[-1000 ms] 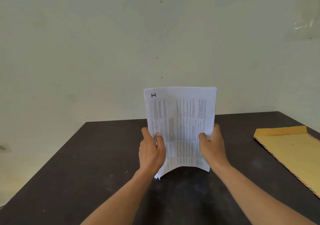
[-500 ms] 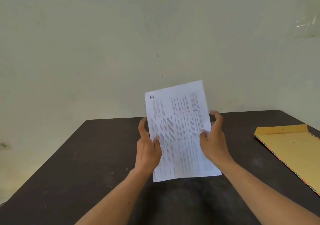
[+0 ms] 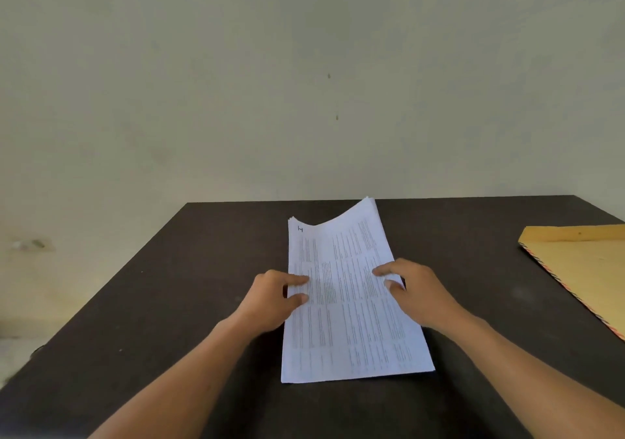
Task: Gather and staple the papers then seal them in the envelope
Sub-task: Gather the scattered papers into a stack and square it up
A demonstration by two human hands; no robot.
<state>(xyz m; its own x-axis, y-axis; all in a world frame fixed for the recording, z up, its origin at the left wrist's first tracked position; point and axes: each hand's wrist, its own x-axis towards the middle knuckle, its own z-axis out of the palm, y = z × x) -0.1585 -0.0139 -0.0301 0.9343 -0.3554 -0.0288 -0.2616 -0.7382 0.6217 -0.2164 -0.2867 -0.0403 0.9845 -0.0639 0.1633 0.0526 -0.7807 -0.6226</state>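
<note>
A stack of white printed papers [image 3: 345, 306] lies low over the dark table [image 3: 162, 303], its far edge curled upward. My left hand [image 3: 270, 300] pinches the stack's left edge between thumb and fingers. My right hand [image 3: 412, 290] grips the right edge, its fingertips on the top sheet. A yellow-brown envelope [image 3: 581, 269] with a striped border lies flat at the table's right side, apart from both hands. No stapler is in view.
A pale wall [image 3: 304, 83] rises right behind the table's far edge. The table's left edge runs diagonally toward the lower left, with floor beyond it.
The stack was held upright on the table, then tilted; now it has come down nearly flat on the table. Both hands kept hold of its side edges. The view tipped downward.
</note>
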